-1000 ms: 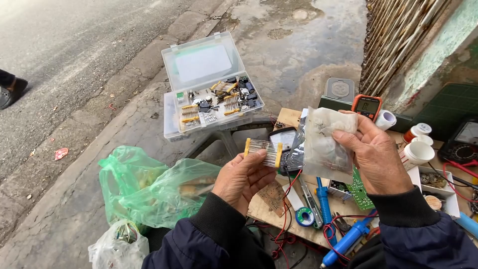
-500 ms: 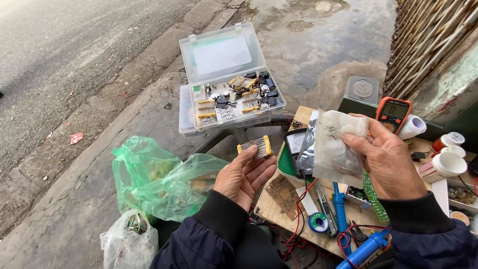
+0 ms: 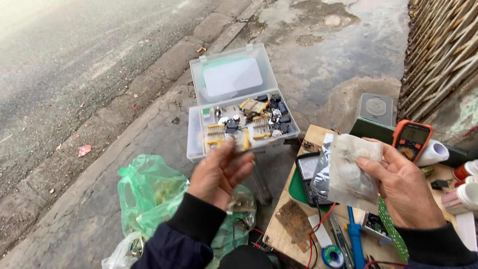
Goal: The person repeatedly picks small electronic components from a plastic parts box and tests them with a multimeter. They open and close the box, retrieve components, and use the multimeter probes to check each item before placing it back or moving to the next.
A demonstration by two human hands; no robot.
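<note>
Green plastic bag [image 3: 149,194] on pavement at far left. Left hand [image 3: 219,172] raised, fingers loosely curled just below clear parts box [image 3: 239,117]; whether it pinches anything, cannot tell. Right hand [image 3: 403,187] pinches small clear packet [image 3: 351,172] above worktop [image 3: 298,234]. Step looks like sorting components; returning parts calls for reach into 1 compartment.

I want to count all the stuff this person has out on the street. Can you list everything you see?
Parts box: one, clear plastic, lid open, ahead of left hand.
Small parts: many, yellow and black, inside box.
Plastic pouch: one, cloudy white, in right grip.
Green bag: one, on pavement, lower left.
Multimeter: one, orange, upper right.
Circuit board: one, brown, on wooden board.
Blue tool: one, on board.
Left hand: open, near box.
Right hand: holding pouch.
</note>
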